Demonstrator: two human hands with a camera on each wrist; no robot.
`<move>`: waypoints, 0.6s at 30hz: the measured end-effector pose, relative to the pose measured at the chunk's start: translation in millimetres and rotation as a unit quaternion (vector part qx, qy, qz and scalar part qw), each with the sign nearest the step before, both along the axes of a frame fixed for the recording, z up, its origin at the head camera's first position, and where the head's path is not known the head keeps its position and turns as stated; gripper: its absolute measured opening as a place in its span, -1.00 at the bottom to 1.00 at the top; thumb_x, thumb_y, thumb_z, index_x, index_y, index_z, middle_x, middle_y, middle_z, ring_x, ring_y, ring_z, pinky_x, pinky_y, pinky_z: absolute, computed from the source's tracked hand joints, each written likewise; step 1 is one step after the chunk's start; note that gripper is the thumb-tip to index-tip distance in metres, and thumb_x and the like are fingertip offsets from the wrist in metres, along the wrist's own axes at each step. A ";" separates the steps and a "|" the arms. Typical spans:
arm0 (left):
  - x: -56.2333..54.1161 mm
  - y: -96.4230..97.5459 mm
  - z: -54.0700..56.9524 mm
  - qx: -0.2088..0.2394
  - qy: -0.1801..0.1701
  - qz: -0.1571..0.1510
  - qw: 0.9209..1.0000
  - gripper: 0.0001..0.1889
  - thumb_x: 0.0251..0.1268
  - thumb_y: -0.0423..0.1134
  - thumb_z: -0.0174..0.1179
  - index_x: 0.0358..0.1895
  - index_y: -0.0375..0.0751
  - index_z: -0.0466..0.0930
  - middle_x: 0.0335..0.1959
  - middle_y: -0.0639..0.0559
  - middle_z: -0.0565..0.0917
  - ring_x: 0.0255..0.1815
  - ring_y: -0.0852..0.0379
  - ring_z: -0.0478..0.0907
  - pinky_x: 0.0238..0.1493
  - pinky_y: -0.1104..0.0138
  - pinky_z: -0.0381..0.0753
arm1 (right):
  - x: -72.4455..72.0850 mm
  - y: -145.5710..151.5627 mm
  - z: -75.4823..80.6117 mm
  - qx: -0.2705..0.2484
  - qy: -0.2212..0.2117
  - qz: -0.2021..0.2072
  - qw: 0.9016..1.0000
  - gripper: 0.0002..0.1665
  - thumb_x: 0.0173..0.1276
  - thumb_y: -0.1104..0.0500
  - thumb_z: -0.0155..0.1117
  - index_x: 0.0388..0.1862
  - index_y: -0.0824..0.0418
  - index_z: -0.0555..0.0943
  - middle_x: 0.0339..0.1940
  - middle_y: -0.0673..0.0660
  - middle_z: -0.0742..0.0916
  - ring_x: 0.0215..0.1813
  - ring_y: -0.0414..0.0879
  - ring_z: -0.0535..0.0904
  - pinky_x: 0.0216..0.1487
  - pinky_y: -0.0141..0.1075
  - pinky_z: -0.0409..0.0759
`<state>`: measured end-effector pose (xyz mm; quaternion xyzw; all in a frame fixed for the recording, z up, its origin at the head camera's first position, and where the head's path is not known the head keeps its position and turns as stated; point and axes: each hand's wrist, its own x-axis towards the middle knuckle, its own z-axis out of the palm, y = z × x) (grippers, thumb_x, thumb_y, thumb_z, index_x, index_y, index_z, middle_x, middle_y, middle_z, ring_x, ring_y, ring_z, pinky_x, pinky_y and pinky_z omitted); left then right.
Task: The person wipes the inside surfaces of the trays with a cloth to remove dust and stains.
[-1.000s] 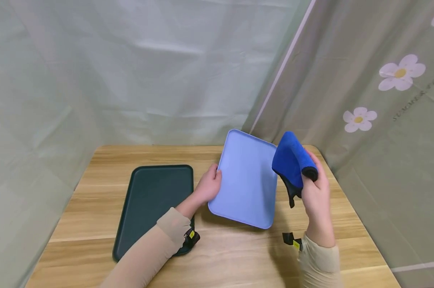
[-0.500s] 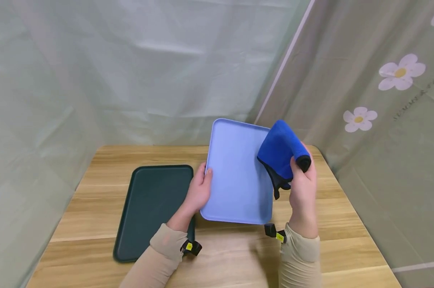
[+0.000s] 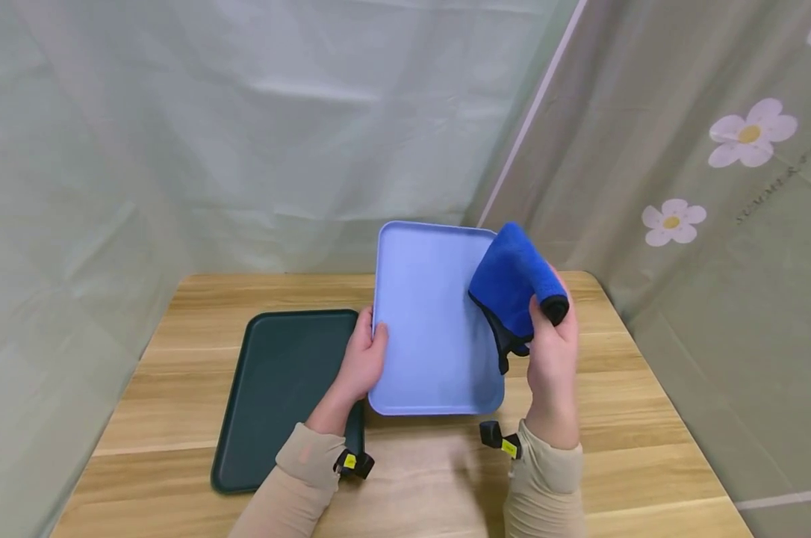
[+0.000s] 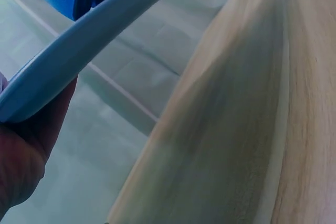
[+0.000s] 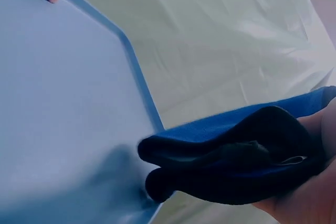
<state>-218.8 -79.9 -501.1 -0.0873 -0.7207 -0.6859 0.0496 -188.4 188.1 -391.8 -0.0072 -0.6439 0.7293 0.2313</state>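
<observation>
A light blue rectangular tray (image 3: 432, 329) is held up off the table, its inner face toward the head camera. My left hand (image 3: 364, 355) grips its left edge, thumb on the inner face and the other fingers behind; the left wrist view shows the raised tray edge (image 4: 79, 45) from below. In my right hand (image 3: 555, 366) is a folded blue cloth (image 3: 509, 280) with black trim, pinched at its rolled right end. The cloth overlaps the tray's right side. From the right wrist view, the folded cloth (image 5: 236, 156) is close to the tray; contact is hard to tell.
A dark green tray (image 3: 291, 388) lies flat on the wooden table (image 3: 620, 478), left of the raised tray and partly behind my left forearm. Pale curtains (image 3: 311, 134) hang behind the table and along its sides. Each wrist carries a small black camera.
The blue tray has moved left and slightly up and turned more upright in my left hand. My right hand has brought the cloth leftward, over the tray's right side.
</observation>
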 end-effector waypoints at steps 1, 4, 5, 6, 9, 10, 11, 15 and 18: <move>0.4 -0.8 0.3 -0.002 0.001 0.001 1.000 -0.63 0.77 -0.30 -0.14 0.45 -0.36 0.31 0.27 -0.33 0.54 0.17 -0.19 0.54 0.21 -0.01 0.52 | 0.2 -0.9 -0.3 -0.012 0.007 -0.004 1.000 -0.44 0.71 0.26 0.07 0.61 0.09 0.45 0.56 0.09 0.48 0.59 0.09 0.22 0.55 0.18 0.06; 2.0 -2.4 1.7 -0.005 0.007 0.004 1.000 -0.63 0.77 -0.28 -0.14 0.46 -0.33 0.31 0.27 -0.31 0.53 0.17 -0.19 0.53 0.22 -0.04 0.50 | -0.5 -4.8 -0.5 -0.057 0.041 -0.020 0.997 -0.43 0.70 0.28 0.08 0.62 0.17 0.41 0.54 0.14 0.48 0.58 0.11 0.26 0.58 0.09 0.11; 2.5 -2.8 2.2 -0.004 0.010 0.003 1.000 -0.62 0.78 -0.27 -0.14 0.46 -0.32 0.32 0.27 -0.30 0.54 0.18 -0.18 0.53 0.22 -0.04 0.50 | -1.3 -6.5 -0.7 -0.074 0.054 -0.027 0.995 -0.44 0.70 0.28 0.10 0.61 0.19 0.41 0.52 0.16 0.50 0.56 0.12 0.28 0.58 0.05 0.15; 3.2 -3.1 2.6 -0.003 0.013 0.001 1.000 -0.62 0.79 -0.26 -0.14 0.47 -0.31 0.32 0.27 -0.30 0.55 0.18 -0.17 0.54 0.22 -0.04 0.51 | -2.0 -8.6 -1.0 -0.086 0.066 -0.037 0.993 -0.44 0.69 0.28 0.11 0.60 0.20 0.41 0.51 0.16 0.51 0.55 0.12 0.31 0.57 0.02 0.19; 4.8 -2.7 3.6 -0.001 0.027 -0.010 1.000 -0.60 0.82 -0.21 -0.11 0.50 -0.29 0.33 0.23 -0.30 0.59 0.15 -0.17 0.58 0.18 -0.07 0.56 | -6.0 -15.7 -3.5 -0.083 0.104 -0.065 0.989 -0.47 0.67 0.30 0.15 0.56 0.21 0.47 0.48 0.17 0.55 0.51 0.13 0.36 0.53 -0.02 0.27; 5.2 -2.2 3.6 -0.002 0.031 -0.013 0.999 -0.59 0.82 -0.20 -0.10 0.51 -0.29 0.33 0.22 -0.31 0.61 0.14 -0.19 0.60 0.16 -0.08 0.58 | -7.7 -18.1 -4.9 -0.065 0.116 -0.072 0.989 -0.48 0.66 0.32 0.15 0.54 0.21 0.49 0.48 0.18 0.56 0.51 0.13 0.37 0.51 -0.01 0.28; 5.8 -1.3 3.7 -0.006 0.035 -0.015 0.999 -0.57 0.82 -0.18 -0.09 0.53 -0.30 0.33 0.22 -0.32 0.61 0.15 -0.20 0.61 0.17 -0.10 0.59 | -9.3 -20.8 -6.8 -0.034 0.124 -0.082 0.988 -0.47 0.66 0.34 0.15 0.54 0.19 0.51 0.49 0.16 0.57 0.51 0.13 0.38 0.50 0.00 0.30; 10.7 4.5 4.2 -0.032 0.039 -0.016 0.999 -0.51 0.83 -0.13 -0.12 0.58 -0.34 0.31 0.39 -0.34 0.55 0.36 -0.25 0.53 0.36 -0.19 0.49 | -16.5 -33.1 -17.1 0.132 0.140 -0.095 0.977 -0.33 0.53 0.52 0.05 0.54 0.13 0.54 0.51 0.15 0.59 0.53 0.12 0.43 0.50 0.05 0.36; 16.1 10.4 6.0 -0.037 0.037 -0.023 0.998 -0.48 0.85 -0.09 -0.17 0.60 -0.34 0.29 0.47 -0.32 0.49 0.45 -0.26 0.46 0.44 -0.20 0.41 | -21.7 -42.8 -24.8 0.242 0.135 -0.072 0.958 -0.16 0.35 0.61 0.01 0.54 0.07 0.55 0.55 0.13 0.56 0.60 0.10 0.38 0.58 0.09 0.29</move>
